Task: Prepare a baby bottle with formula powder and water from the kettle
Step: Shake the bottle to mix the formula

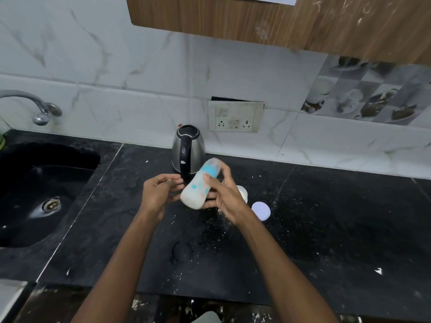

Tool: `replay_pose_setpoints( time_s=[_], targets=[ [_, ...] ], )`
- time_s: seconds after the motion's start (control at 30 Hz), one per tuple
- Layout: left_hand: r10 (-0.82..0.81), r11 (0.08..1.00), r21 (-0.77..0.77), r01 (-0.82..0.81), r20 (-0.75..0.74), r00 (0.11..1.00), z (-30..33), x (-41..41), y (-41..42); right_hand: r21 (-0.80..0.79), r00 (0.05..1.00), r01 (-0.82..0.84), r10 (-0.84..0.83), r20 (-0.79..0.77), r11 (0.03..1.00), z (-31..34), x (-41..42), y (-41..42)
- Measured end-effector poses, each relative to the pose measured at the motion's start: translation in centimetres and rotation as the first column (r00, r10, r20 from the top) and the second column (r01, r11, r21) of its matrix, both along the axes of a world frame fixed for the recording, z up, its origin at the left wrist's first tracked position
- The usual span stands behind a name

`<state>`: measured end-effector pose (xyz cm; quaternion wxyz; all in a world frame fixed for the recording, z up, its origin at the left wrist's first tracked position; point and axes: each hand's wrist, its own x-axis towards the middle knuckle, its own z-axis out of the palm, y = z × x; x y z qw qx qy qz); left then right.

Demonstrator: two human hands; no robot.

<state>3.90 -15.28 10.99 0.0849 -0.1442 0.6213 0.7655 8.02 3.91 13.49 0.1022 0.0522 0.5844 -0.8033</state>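
Above counter | right hand grips tilted bottle | left hand loosely curled, empty | print unreadable

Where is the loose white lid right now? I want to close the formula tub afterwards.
In the head view the white lid lies flat on the black counter, just right of the right hand and beside the open tub.

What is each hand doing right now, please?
Left hand: fingers loosely curled, holding nothing, beside the bottle.
Right hand: closed around the baby bottle, holding it tilted above the counter.
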Motion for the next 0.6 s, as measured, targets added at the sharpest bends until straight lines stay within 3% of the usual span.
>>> replay_pose_setpoints(
  time_s=[0.07, 0.17, 0.27, 0.37, 0.47, 0.6],
  targets=[
    [-0.005, 1.0, -0.014, 0.005, 0.005, 1.0, -0.2, 0.0, 0.0, 0.057, 0.998, -0.048, 0.05, -0.041, 0.997, -0.1, 0.2, -0.3],
    [0.024, 1.0, -0.001, -0.024, -0.004, 1.0, -0.4, -0.1, 0.0, -0.029, 0.998, 0.057, -0.058, -0.032, 0.998, -0.3, 0.5, -0.4],
    [0.036, 0.999, -0.019, -0.036, -0.005, 0.999, -0.7, -0.1, -0.2, 0.024, 0.999, -0.01, 0.012, -0.053, 1.0, -0.5, 0.7, -0.7],
    [0.045, 0.999, -0.008, -0.045, -0.009, 0.999, -0.8, -0.5, -0.6, -0.048, 0.996, 0.087, -0.089, -0.022, 0.995, -0.2, 0.4, -0.4],
    [0.031, 0.999, -0.034, -0.031, -0.003, 1.0, -0.9, -0.5, -0.6, 0.017, 0.998, 0.032, -0.031, -0.059, 0.999, 0.5, 0.0, -0.2],
    [0.028, 1.0, -0.001, -0.028, -0.004, 1.0, -0.6, -0.5, -0.3, -0.033, 0.993, 0.111, -0.112, -0.032, 0.993, 1.3, -0.7, 0.3]
  ],
)
